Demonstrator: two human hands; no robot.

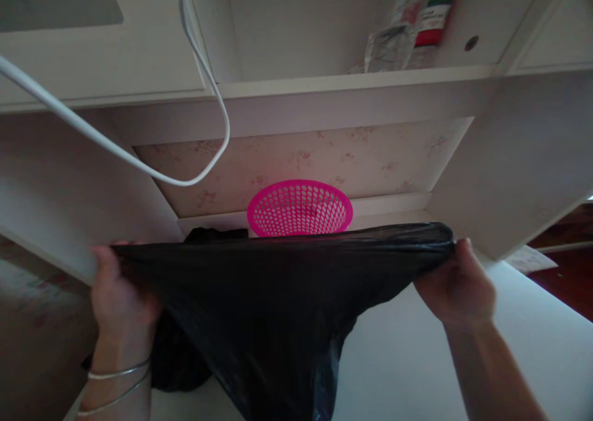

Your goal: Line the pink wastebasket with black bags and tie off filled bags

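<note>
A black plastic bag (278, 304) is stretched wide between both hands, hanging down in front of me. My left hand (120, 294) grips its left upper edge, with thin bangles on that wrist. The right upper corner is pinched in my right hand (456, 285), fingers closed round the plastic. Just behind the taut top edge of the bag stands a pink perforated plastic basket (299, 208), its lower part hidden by the bag.
White desk panels (504, 174) flank a recess with floral wallpaper behind the basket. A white cable (139, 162) loops down at upper left. A shelf above holds a clear plastic package (401, 29). Pale floor (417, 359) lies below right; dark red floor at far right.
</note>
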